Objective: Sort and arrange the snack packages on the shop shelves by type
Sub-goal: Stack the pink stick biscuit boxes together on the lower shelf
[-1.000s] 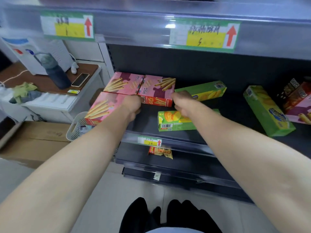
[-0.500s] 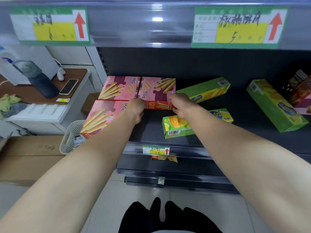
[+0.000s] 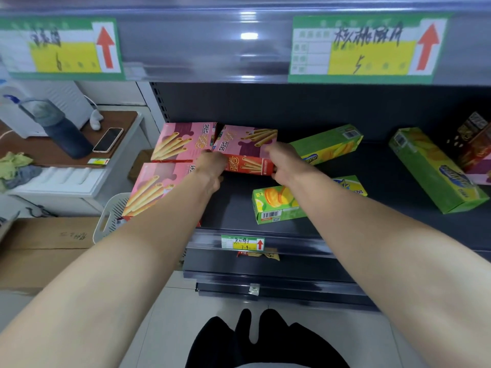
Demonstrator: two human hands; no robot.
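Holds one pink box (image 3: 245,150) of wafer sticks between both hands, over the dark shelf (image 3: 385,213). Clamps its near left corner with the left hand (image 3: 210,168), fingers curled in against the red front side, fingertips hidden behind the knuckles. Clamps its right end with the right hand (image 3: 283,162), fingers bent over the pink top, thumb low at the corner of the red side. Neither hand spread, both closed onto the box. Cannot tell whether the box sits on the shelf or is raised off it. Pink top tipped toward the camera, red front side showing.

Just left of the grip, at the back: second pink box (image 3: 183,142), flat, close beside the held one, contact unclear. Left of the grip and nearer, partly under the left forearm: third pink box (image 3: 156,187), flat.

Just right of the grip, behind the right wrist: long green box (image 3: 326,144), lying at a slant. Nearer than the grip, under the right forearm: second green box (image 3: 276,205), barcode end facing out. Well right of the grip: third green box (image 3: 435,171), with a brown box (image 3: 475,144) beyond it at the frame edge.

Below the grip, on the shelf's front rail: small price tag (image 3: 243,243). Well left of the grip, off the shelf: phone (image 3: 108,140) and dark bottle (image 3: 61,128) on a side table (image 3: 125,120).
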